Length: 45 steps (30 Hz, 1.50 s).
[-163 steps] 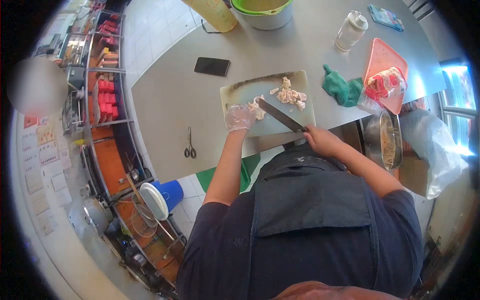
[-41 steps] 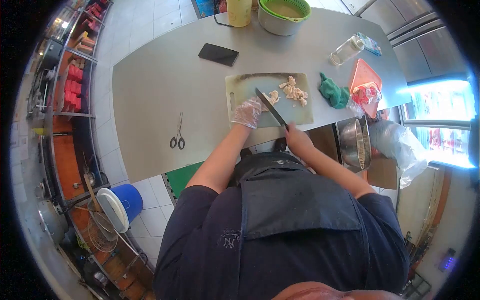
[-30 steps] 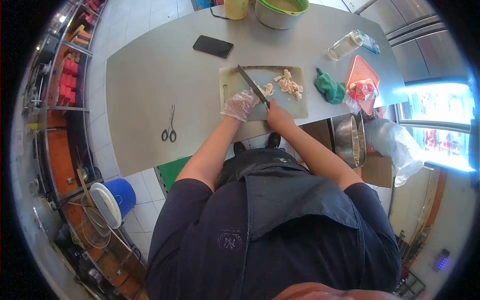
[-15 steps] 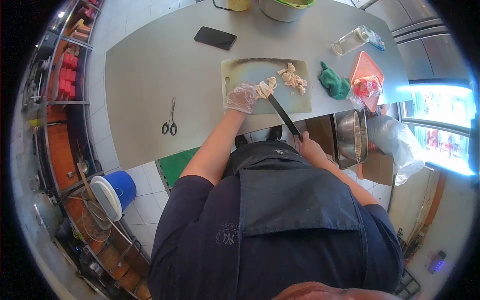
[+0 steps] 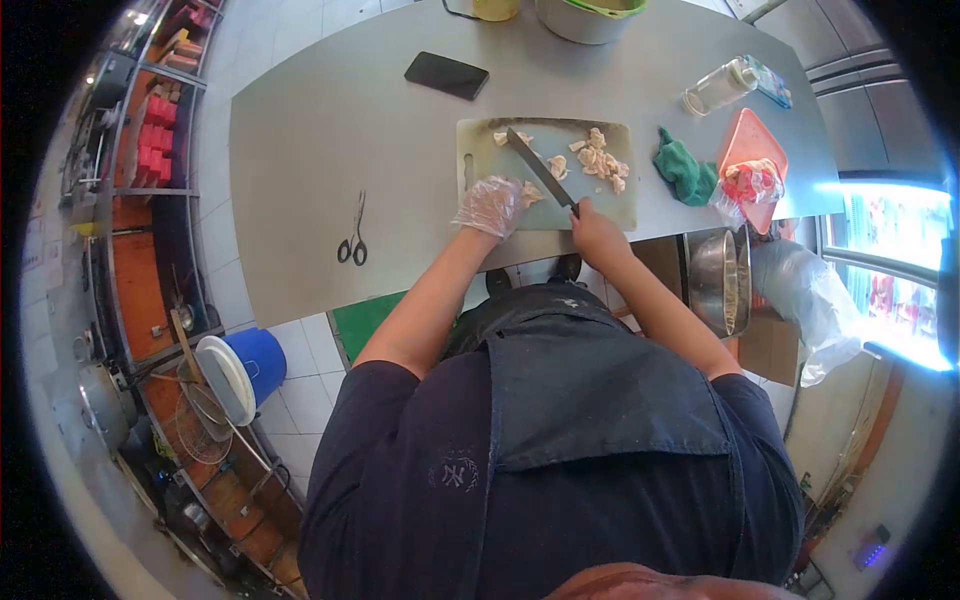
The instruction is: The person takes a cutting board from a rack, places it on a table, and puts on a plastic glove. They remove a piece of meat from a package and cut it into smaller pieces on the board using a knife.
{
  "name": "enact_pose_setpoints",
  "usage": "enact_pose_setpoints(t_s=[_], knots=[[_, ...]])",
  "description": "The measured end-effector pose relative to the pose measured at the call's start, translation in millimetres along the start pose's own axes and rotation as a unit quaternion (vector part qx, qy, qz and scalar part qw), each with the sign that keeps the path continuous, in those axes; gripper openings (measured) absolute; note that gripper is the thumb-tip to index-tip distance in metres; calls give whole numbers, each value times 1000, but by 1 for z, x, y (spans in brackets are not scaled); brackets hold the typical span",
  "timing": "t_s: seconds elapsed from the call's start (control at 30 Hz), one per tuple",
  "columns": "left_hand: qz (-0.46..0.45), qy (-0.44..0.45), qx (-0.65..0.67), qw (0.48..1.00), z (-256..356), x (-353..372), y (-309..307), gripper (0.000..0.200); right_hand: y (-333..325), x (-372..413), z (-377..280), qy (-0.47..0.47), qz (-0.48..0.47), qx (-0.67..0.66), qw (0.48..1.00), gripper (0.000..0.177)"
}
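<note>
My left hand (image 5: 492,204), in a clear plastic glove, is at the left front of a pale cutting board (image 5: 545,212). Its fingers are curled at a piece of pale raw meat (image 5: 532,193). My bare right hand (image 5: 598,234) is closed round the handle of a long dark-bladed knife (image 5: 540,168). The blade slants up and left over the board, its tip near a meat piece (image 5: 502,138) at the back. Another small meat piece (image 5: 558,167) lies just right of the blade. A heap of cut meat (image 5: 602,162) sits on the board's right side.
Scissors (image 5: 353,238) and a black phone (image 5: 446,75) lie on the metal table (image 5: 300,150). To the right are a green cloth (image 5: 685,168), a pink tray (image 5: 745,133) with a plastic bag, and a clear bottle (image 5: 722,88). A pot (image 5: 585,24) stands at the back.
The knife has swung away from the meat by my left hand, its tip now farther back on the board. Meat pieces now lie apart behind and beside the blade. The view has shifted slightly.
</note>
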<state>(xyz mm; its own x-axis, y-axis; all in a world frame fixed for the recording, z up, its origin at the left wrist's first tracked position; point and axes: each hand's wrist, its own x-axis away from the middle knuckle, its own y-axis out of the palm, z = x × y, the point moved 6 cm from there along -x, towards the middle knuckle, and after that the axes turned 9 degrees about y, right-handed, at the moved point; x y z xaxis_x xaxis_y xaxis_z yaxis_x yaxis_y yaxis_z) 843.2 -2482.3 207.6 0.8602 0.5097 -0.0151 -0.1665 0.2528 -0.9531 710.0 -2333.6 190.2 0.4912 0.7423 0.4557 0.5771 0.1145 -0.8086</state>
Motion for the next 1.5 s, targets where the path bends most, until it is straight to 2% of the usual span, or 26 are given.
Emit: enact_pose_setpoints(t_s=[0.1,0.2,0.3,0.4,0.5,0.57,0.6,0.7,0.8,0.93,1.0,1.1,1.2,1.3,1.4,1.43,1.5], knots=[[-40,-19,-8,999,-11,-5,14,29,-13,1,13,24,-4,4,1000,30],[-43,-91,33,994,-16,-1,7,32,-22,23,34,44,2,-18,999,29],[-23,-122,183,975,-24,0,2,34,-25,48,51,70,-3,-28,997,29],[-53,-125,198,971,-31,-9,7,35,-14,62,69,93,-6,-51,994,29],[-45,-175,113,977,-53,-16,7,38,-17,73,62,75,-7,-81,994,30],[29,-190,93,977,-58,-7,-1,39,-20,75,53,66,-18,-88,994,30],[66,-198,83,975,-57,-1,-7,40,-18,73,53,60,-19,-90,994,29],[74,-200,57,975,-37,5,-21,38,-18,63,49,38,-13,-104,994,26],[-74,-212,81,971,-34,0,4,38,-20,58,45,18,-11,-133,991,26],[-135,-182,119,967,-31,-7,20,39,-27,53,45,29,-28,-166,985,28],[-141,-172,180,958,-22,-10,-2,41,-34,54,42,33,-33,-173,984,29],[-87,-130,320,934,-29,-18,-6,42,-39,54,47,42,-35,-187,981,30],[-66,-205,205,955,-36,-22,-26,43,-37,58,53,51,-30,-199,978,30],[8,-178,219,959,-41,-27,-35,40,-43,61,53,61,-34,-208,976,30],[87,-69,373,921,-31,-36,-42,37,-47,66,51,59,-34,-228,971,29],[79,-93,474,872,-29,-38,-36,36,-46,66,54,54,-29,-228,972,28],[60,-139,656,739,-18,-42,-19,33,-44,67,58,53,-24,-229,972,28]])
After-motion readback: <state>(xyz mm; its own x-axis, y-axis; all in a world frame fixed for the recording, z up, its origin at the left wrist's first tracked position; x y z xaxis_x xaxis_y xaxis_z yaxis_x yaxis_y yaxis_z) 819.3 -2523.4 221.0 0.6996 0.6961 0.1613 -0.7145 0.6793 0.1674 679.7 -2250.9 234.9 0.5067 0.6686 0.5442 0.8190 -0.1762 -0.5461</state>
